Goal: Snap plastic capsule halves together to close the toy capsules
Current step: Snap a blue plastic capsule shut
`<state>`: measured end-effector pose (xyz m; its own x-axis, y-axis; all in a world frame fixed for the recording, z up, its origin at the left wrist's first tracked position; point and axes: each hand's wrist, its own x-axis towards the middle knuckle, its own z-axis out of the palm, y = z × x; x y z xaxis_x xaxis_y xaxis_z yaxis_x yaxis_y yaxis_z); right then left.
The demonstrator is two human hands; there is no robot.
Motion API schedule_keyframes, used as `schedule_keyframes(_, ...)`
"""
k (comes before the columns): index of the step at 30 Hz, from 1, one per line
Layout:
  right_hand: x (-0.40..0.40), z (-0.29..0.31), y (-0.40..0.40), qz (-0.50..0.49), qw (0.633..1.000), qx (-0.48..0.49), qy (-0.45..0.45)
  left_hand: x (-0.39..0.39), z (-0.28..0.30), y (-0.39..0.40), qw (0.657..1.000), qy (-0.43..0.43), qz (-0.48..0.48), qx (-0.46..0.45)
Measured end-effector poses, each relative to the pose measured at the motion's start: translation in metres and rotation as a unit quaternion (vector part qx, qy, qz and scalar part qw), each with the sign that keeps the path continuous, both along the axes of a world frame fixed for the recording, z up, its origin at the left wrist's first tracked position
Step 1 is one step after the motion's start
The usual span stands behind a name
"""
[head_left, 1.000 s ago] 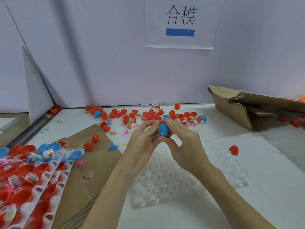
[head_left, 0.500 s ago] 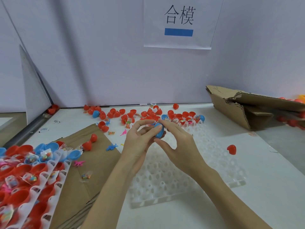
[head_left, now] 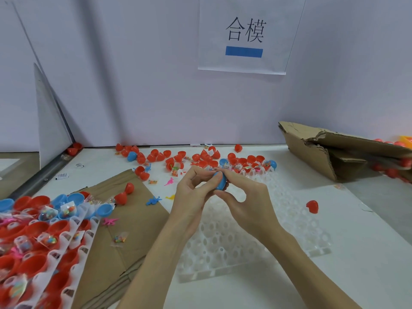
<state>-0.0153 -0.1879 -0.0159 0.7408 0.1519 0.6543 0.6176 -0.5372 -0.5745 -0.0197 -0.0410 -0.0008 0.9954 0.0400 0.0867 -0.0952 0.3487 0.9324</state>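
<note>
White table [head_left: 334,275] backed by pale wall [head_left: 133,85], sign [head_left: 244,36] hung above, red halves [head_left: 178,156] scattered at rear, blue capsule [head_left: 220,181] pinched by left hand [head_left: 191,197] and right hand [head_left: 247,204] over clear tray [head_left: 223,253]

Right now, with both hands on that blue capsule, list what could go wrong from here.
1. Both hands, left hand and right hand, pinch the small blue capsule by the fingertips only; it could slip and drop onto the white tray.
2. Fingers hide the seam, so the halves may close crooked or not fully snap.
3. A dropped capsule might roll among the loose red halves and be hard to find.
</note>
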Motion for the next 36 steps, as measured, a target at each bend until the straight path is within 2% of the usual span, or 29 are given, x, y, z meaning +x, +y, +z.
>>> schedule_keyframes(11,0.001,0.0,-0.004,-0.01,1.0,-0.015,0.018,0.0,-0.002,-0.01,0.999,-0.004,0.042,0.034)
schedule_keyframes(17,0.001,0.001,0.0,-0.02,0.999,-0.02,0.036,0.002,0.002,-0.007,0.994,0.04,-0.038,-0.092)
schedule_keyframes(19,0.001,0.001,0.0,-0.022,0.999,-0.018,0.036,0.003,0.002,-0.004,0.992,0.04,-0.047,-0.109)
schedule_keyframes(32,-0.003,0.007,0.001,0.02,0.997,0.03,0.071,0.006,0.001,0.002,0.993,0.025,-0.063,-0.093)
schedule_keyframes(36,-0.004,0.009,0.001,0.027,0.997,0.04,0.057,0.007,0.0,0.004,0.993,0.011,-0.078,-0.088)
